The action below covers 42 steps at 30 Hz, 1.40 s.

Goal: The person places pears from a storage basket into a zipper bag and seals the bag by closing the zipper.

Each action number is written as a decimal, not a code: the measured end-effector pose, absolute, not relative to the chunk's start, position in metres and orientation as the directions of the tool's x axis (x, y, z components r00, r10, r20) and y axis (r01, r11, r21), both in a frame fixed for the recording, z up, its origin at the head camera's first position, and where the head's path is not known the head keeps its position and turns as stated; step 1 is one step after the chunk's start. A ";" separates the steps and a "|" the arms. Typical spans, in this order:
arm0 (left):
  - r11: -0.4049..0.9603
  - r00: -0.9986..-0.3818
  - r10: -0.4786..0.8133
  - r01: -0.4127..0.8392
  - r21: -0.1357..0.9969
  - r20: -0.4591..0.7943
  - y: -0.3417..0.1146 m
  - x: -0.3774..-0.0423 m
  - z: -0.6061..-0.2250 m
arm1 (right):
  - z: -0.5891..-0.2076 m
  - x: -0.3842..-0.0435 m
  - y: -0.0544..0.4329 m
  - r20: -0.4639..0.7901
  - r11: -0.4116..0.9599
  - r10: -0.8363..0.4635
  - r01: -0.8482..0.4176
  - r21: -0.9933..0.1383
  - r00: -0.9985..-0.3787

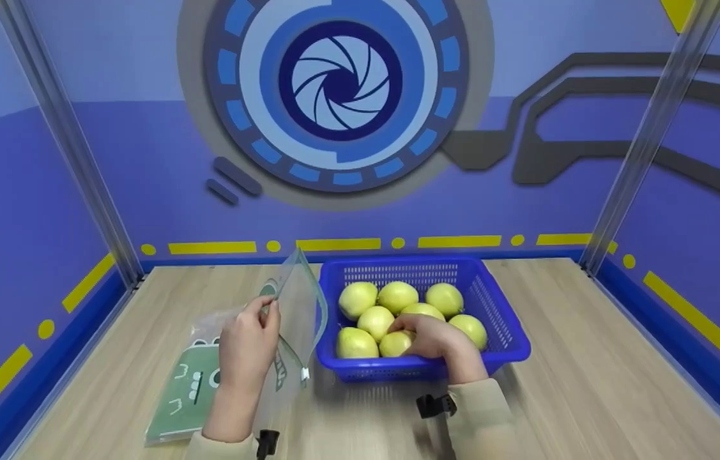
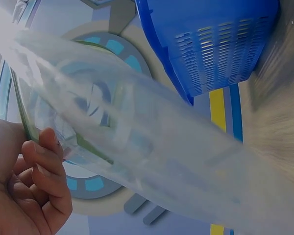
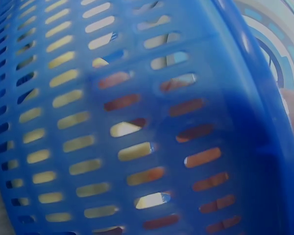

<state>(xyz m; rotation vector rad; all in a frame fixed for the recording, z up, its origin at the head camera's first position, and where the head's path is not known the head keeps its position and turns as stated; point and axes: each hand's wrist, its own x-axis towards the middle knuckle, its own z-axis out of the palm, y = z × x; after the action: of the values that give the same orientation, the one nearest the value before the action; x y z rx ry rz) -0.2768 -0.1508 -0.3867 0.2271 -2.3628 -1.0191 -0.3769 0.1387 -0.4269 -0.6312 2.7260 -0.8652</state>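
Note:
On the left, my left hand (image 1: 248, 338) pinches the rim of a clear zip bag (image 1: 299, 300) between thumb and fingers. The bag's mouth gapes toward the basket, and a white slider sits at its lower corner. In the left wrist view the bag (image 2: 152, 132) stretches away from the curled fingers (image 2: 49, 171). Inside the blue basket (image 1: 423, 369), my right hand (image 1: 433, 335) curls its fingers over a yellow-green lemon (image 1: 396, 345) at the front. Several other lemons (image 1: 358, 299) lie around it. The basket wall (image 3: 137, 112) mostly hides the right hand in the right wrist view.
Flat green-printed plastic bags (image 1: 184, 390) lie on the wooden table (image 1: 589, 370) at the left, partly behind the left forearm. Blue panels (image 1: 142, 160) close in the back and both sides, with metal posts (image 1: 641, 140) at the corners.

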 end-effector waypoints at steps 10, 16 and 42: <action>0.681 -0.849 -0.364 0.036 0.731 0.382 -0.149 -0.276 -0.386 | -0.429 -0.377 0.140 -0.007 0.712 -0.476 -0.381 -0.591 -0.879; 0.679 -0.855 -0.370 0.018 0.734 0.363 -0.149 -0.275 -0.387 | -0.431 -0.378 0.142 0.024 0.690 -0.487 -0.401 -0.603 -0.873; 0.681 -0.865 -0.349 0.030 0.732 0.361 -0.143 -0.274 -0.386 | -0.425 -0.375 0.148 0.079 0.571 -0.446 -0.351 -0.742 -0.891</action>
<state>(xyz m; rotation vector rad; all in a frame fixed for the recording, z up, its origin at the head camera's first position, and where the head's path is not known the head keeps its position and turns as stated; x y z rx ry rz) -0.2735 -0.1431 -0.3861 0.2463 -2.4138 -1.0625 -0.3747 0.1484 -0.4250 -0.6832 2.6793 -1.2253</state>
